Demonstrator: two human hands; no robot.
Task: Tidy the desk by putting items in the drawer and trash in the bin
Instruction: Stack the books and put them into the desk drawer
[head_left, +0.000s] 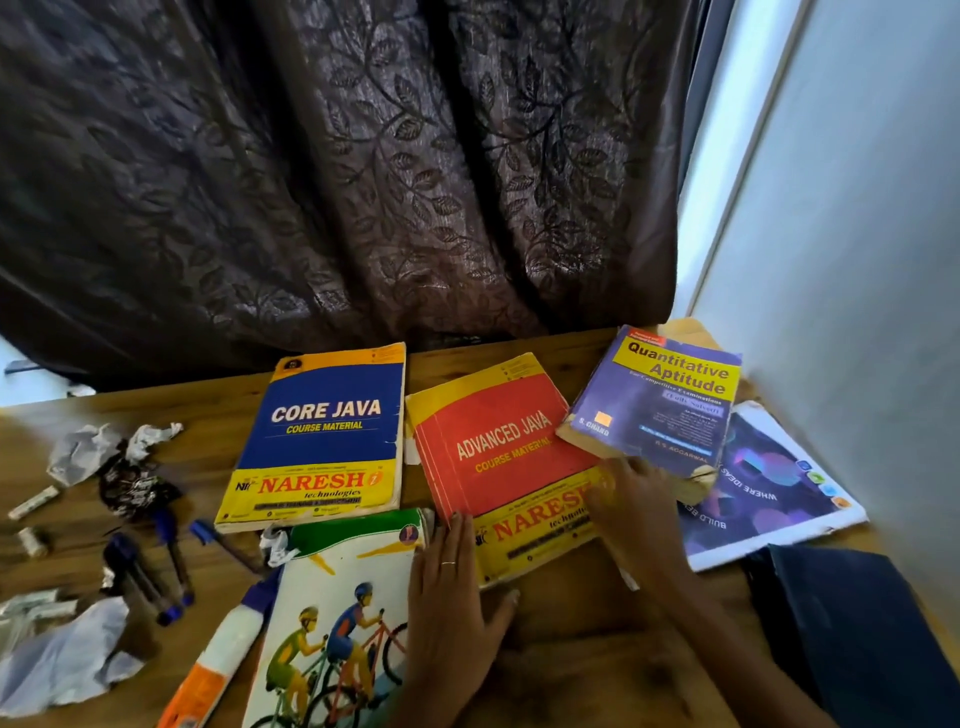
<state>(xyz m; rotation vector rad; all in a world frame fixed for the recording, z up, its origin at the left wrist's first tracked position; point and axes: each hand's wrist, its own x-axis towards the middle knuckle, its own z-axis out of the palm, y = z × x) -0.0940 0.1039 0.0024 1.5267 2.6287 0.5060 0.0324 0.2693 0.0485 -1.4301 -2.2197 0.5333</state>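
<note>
Now I see both of my hands at the red "Advanced Java" book (506, 447), which lies flat in the middle of the wooden desk (582, 660). My left hand (457, 597) lies flat with straight fingers; the fingertips touch the left lower edge of this red book, and the palm covers the right edge of the notebook with cyclists on its cover (332, 623). My right hand (639, 504) is on the right lower corner of the red book, near the worn corner of the purple "Quantitative Aptitude" book (657, 402). This hand is blurred, so I cannot tell if its fingers grasp the cover or only press on it.

The purple book lies partly over the right upper edge of the red book and also over a white pad with a dark colourful cover (774, 488). The blue "Core Java" book (322, 436) lies just beside the red one, on its left. A glue bottle with an orange label (218, 660) lies along the left side of the notebook. Further left are blue pens (150, 571), crumpled white paper (93, 447), a dark shiny wrapper (135, 488) and a crumpled plastic piece (57, 660). A dark blue object (852, 623) is at the right near edge. Behind the desk hangs a dark curtain with leaves (337, 171).
</note>
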